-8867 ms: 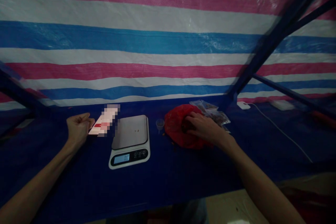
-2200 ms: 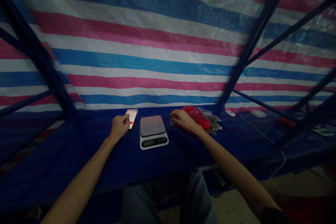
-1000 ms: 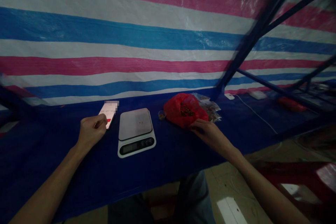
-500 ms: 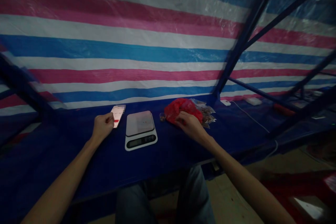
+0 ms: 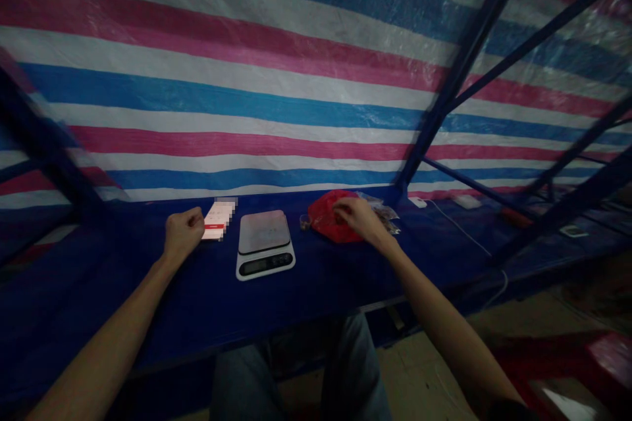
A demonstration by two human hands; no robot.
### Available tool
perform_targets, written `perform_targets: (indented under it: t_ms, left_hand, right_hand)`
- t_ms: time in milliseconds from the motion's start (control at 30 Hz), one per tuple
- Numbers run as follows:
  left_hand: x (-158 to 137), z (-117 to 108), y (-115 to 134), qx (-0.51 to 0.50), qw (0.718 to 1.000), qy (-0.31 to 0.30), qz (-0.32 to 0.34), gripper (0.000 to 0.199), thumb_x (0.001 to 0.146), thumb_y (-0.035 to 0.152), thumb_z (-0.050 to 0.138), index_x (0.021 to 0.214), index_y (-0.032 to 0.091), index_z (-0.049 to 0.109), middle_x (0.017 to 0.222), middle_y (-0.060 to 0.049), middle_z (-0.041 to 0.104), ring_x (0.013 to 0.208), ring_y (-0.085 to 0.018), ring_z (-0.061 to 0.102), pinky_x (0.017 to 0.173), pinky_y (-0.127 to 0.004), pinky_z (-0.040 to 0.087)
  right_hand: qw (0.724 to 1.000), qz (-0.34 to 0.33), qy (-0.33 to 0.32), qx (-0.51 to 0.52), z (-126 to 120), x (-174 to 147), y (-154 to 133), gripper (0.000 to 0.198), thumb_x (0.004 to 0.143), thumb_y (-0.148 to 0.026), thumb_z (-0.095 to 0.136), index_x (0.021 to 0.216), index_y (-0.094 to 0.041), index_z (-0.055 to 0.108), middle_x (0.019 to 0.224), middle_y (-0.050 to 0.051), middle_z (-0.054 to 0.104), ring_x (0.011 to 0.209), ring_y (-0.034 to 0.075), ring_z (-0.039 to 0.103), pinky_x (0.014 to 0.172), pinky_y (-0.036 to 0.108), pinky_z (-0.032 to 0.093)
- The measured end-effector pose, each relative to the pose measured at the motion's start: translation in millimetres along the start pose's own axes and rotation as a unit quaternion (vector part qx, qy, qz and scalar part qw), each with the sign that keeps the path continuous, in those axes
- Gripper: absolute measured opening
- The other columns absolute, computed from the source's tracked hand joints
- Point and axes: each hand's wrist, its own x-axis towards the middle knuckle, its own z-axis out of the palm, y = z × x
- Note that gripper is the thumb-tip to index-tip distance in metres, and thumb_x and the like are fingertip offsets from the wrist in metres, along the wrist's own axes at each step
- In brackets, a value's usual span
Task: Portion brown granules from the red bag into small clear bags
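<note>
Your right hand is resting on top of the red plastic bag, fingers curled down into its crumpled top; can't tell if they're actually pinching the plastic or just lying on it. The bag is sitting on the blue table, far side, right of the digital scale, with clear packets just beyond it and a small cup barely showing at its left edge. Your left hand is sitting on the table as a loose fist, left of the scale, knuckles just beside the white-and-red phone lying flat; nothing visible inside the fist. The scale's platform is looking bare, display facing you, dark. Farther right, a white cable is running from a small white adapter toward the table's near edge. Striped tarp is hanging behind everything.
</note>
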Motion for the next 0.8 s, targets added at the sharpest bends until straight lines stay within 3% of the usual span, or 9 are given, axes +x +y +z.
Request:
perform_targets:
  t_ms: [133, 200, 267, 467, 800]
  left_hand:
    - [0, 9, 2, -0.003, 1.000, -0.024, 0.014, 0.020, 0.068, 0.020, 0.044, 0.050, 0.019, 0.038, 0.047, 0.004, 0.030, 0.043, -0.009, 0.034, 0.053, -0.027, 0.023]
    - [0, 10, 2, -0.001, 0.999, -0.026, 0.020, 0.021, 0.069, 0.022, 0.044, 0.050, 0.019, 0.036, 0.046, 0.004, 0.029, 0.042, -0.009, 0.034, 0.052, -0.027, 0.023]
    - [0, 10, 3, 0.003, 0.999, -0.026, 0.024, 0.022, 0.070, 0.023, 0.044, 0.050, 0.019, 0.036, 0.045, 0.005, 0.029, 0.041, -0.009, 0.034, 0.051, -0.026, 0.023]
    - [-2, 10, 7, 0.012, 0.999, -0.038, 0.031, 0.022, 0.071, 0.023, 0.043, 0.049, 0.019, 0.040, 0.045, 0.004, 0.029, 0.041, -0.009, 0.033, 0.050, -0.025, 0.025]
    - [-1, 14, 6, 0.027, 0.996, -0.062, 0.049, 0.021, 0.069, 0.020, 0.045, 0.049, 0.018, 0.041, 0.043, 0.003, 0.032, 0.040, -0.009, 0.034, 0.049, -0.026, 0.026]
  right_hand:
    - [0.987, 0.047, -0.136, -0.065, -15, 27, 42, 0.025, 0.079, -0.003, 0.068, 0.097, -0.018, 0.076, 0.098, 0.009, 0.077, 0.087, 0.023, 0.070, 0.079, 0.029, 0.051]
    - [0.983, 0.028, -0.174, -0.056, -6, 36, 53, 0.031, 0.070, -0.004, 0.076, 0.097, -0.020, 0.076, 0.097, 0.006, 0.077, 0.085, 0.022, 0.069, 0.076, 0.028, 0.051]
    - [0.981, -0.001, -0.187, -0.047, 11, 40, 56, 0.032, 0.072, -0.008, 0.077, 0.102, -0.020, 0.075, 0.103, 0.007, 0.075, 0.089, 0.022, 0.068, 0.079, 0.028, 0.051]
    - [0.988, -0.050, -0.139, -0.032, 46, 36, 54, 0.021, 0.092, -0.014, 0.059, 0.110, -0.015, 0.071, 0.118, 0.014, 0.069, 0.107, 0.023, 0.064, 0.096, 0.033, 0.046]
    - [0.998, -0.057, -0.019, 0.003, 30, 35, 64, 0.021, 0.092, -0.008, 0.056, 0.099, -0.015, 0.074, 0.101, 0.010, 0.075, 0.092, 0.022, 0.067, 0.087, 0.034, 0.049]
